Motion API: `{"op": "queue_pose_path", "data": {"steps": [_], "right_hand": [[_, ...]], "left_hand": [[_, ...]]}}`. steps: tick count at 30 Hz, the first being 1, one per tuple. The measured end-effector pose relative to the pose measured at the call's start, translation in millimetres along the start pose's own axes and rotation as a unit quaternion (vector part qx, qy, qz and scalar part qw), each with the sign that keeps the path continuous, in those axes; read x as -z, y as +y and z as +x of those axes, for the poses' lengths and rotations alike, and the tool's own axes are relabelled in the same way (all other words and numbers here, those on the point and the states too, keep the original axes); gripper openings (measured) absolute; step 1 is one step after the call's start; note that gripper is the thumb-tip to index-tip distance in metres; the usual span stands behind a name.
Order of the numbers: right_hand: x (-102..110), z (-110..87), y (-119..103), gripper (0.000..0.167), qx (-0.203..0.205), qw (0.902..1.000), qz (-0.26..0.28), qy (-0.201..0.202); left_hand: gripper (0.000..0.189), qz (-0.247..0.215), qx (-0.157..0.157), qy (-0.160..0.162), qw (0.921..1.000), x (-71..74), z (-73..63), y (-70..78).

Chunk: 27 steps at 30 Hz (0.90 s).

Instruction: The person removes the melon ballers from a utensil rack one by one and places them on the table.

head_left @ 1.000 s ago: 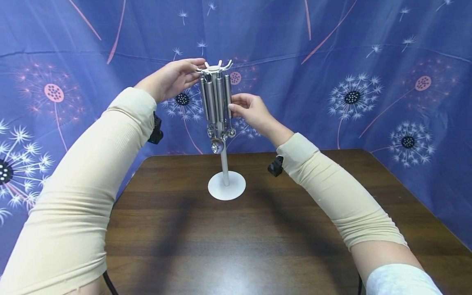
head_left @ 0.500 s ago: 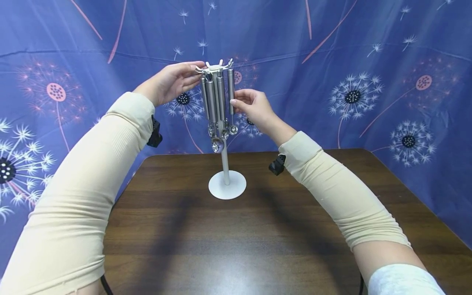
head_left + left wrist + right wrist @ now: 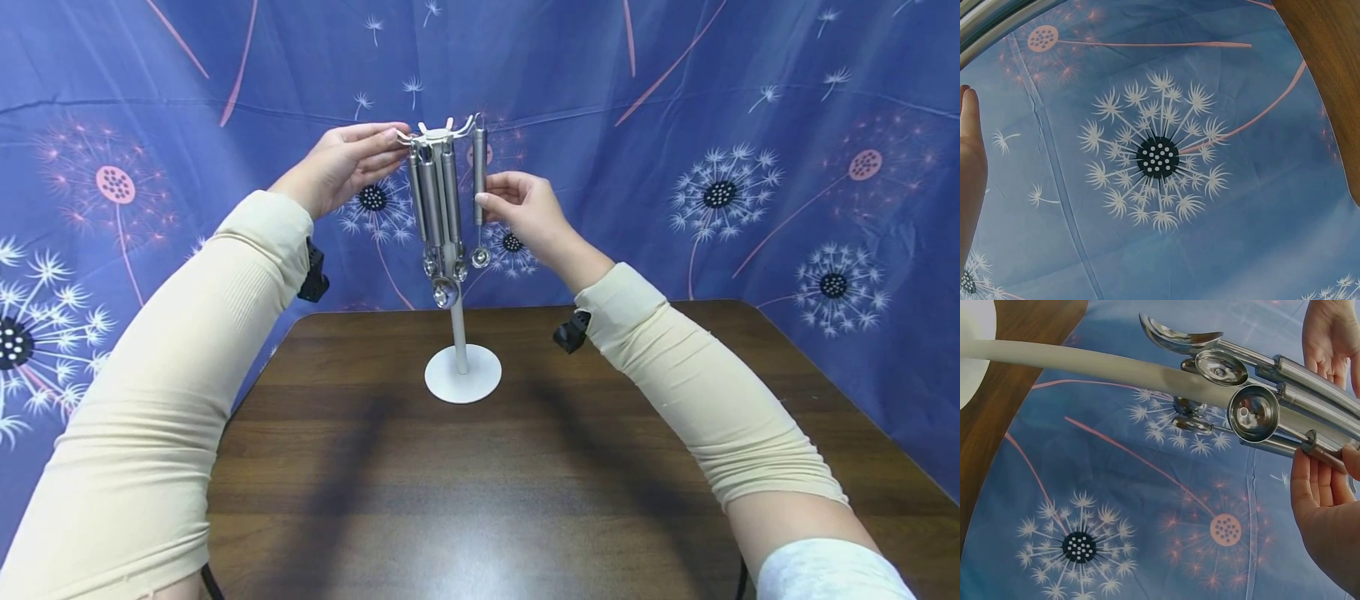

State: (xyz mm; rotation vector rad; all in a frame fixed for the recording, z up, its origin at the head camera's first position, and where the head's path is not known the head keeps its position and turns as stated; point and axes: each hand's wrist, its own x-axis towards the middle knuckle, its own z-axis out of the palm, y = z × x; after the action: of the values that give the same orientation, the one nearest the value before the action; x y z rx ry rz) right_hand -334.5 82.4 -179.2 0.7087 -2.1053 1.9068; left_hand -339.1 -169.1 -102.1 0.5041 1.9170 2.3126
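Note:
A white utensil stand (image 3: 459, 325) with upturned hooks stands upright on the table. My right hand (image 3: 528, 212) pinches the steel handle of a melon baller (image 3: 480, 171), which hangs vertically with its small round bowl down. Its top loop is right at the tip of the right-hand hook. The right wrist view shows the melon baller's bowl (image 3: 1253, 414) close up, with a small hole in it. My left hand (image 3: 341, 162) is at the stand's left side, fingers fairly straight, thumb tip at a hook. Several other steel-handled utensils (image 3: 430, 196) hang around the pole.
The stand's round white base (image 3: 480, 387) rests on a brown wooden table (image 3: 480, 483). Behind it hangs a blue dandelion-print cloth (image 3: 600, 167). Among the hanging utensils is a larger scoop (image 3: 1179, 339), in the right wrist view.
My right hand has moved right and slightly up with the melon baller, out from beside the other utensils to the hook's outer end. My left hand has stayed nearly in place.

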Motion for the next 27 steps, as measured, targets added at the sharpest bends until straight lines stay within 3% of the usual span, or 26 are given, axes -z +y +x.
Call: {"op": "queue_pose_path", "data": {"steps": [10, 19, 27], "right_hand": [[6, -3.3, 1, 0.029, -0.004, 0.9998, -0.014, 0.01], [10, -4.7, 0, 0.03, -0.014, 0.9996, -0.024, 0.008], [16, -7.3, 4, 0.029, -0.016, 0.9992, -0.03, 0.022]], "left_hand": [[0.055, 0.038, -0.003, 0.002, 0.9993, 4.3, -4.1, -2.0], [0.045, -0.005, -0.011, -0.022, 0.9997, 9.1, -6.8, -0.6], [0.049, 0.027, -0.022, -0.007, 0.9994, 2.7, -7.1, -0.4]]}}
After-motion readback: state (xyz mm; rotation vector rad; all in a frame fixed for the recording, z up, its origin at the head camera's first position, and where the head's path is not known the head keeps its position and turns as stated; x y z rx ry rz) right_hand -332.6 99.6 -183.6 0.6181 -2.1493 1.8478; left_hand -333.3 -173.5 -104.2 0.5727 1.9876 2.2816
